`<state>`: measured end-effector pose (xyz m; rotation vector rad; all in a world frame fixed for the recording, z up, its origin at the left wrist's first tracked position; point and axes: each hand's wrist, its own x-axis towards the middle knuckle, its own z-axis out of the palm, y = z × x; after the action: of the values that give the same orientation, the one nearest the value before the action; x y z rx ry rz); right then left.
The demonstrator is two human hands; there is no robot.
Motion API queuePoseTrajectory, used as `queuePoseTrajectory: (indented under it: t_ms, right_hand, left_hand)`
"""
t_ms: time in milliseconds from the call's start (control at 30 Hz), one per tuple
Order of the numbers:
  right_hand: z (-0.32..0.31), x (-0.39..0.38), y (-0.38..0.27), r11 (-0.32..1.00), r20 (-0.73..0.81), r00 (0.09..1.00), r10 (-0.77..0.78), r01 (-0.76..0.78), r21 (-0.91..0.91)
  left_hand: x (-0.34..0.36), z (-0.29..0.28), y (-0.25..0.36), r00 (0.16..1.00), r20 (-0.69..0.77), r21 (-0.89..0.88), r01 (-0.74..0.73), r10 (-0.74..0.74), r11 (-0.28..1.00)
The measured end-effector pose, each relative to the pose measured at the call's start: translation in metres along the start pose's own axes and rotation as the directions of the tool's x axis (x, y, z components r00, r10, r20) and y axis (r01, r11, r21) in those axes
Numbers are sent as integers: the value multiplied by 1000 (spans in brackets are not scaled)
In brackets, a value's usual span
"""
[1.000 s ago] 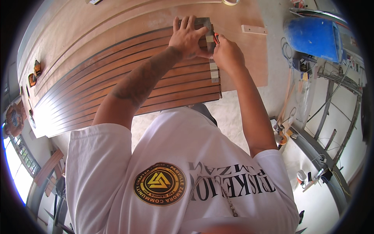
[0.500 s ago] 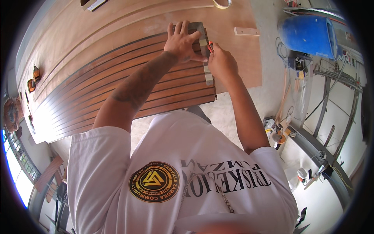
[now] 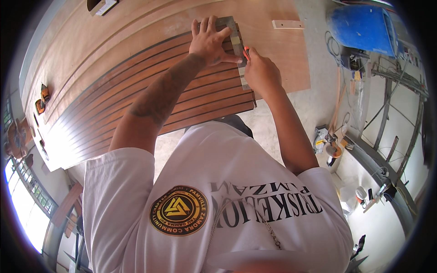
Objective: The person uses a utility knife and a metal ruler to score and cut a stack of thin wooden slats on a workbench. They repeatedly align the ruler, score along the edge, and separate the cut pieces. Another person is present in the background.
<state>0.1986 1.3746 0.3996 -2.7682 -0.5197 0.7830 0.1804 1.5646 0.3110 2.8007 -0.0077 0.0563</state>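
Evidently marking is under way: the left hand (image 3: 210,44) is pressing, fingers spread, a grey metal try square (image 3: 237,48) flat on the dark slatted wooden panel (image 3: 136,113) at its right end, while the right hand (image 3: 260,73) is gripping what looks like an orange pencil (image 3: 246,53) against the square's blade. No finished line shows yet.

Glossy slatted wood panel (image 3: 150,109), metal square (image 3: 236,41)
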Motion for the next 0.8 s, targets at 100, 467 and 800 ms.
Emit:
queuePoseTrajectory:
  t_ms: [100,467,800]
  right_hand:
    - [7,-7,4,1000,-10,1000,-9,9,-6]
    - [2,-76,27,996,42,996,78,-80,41]
    - [-3,59,-5,990,-108,993,51,-37,136]
  left_hand:
    - [-2,-1,1,1000,14,-21,17,-17,1000]
    - [-3,-1,4,1000,10,35,16,-16,999]
    - [-2,-7,6,998,59,-31,37,-35,999]
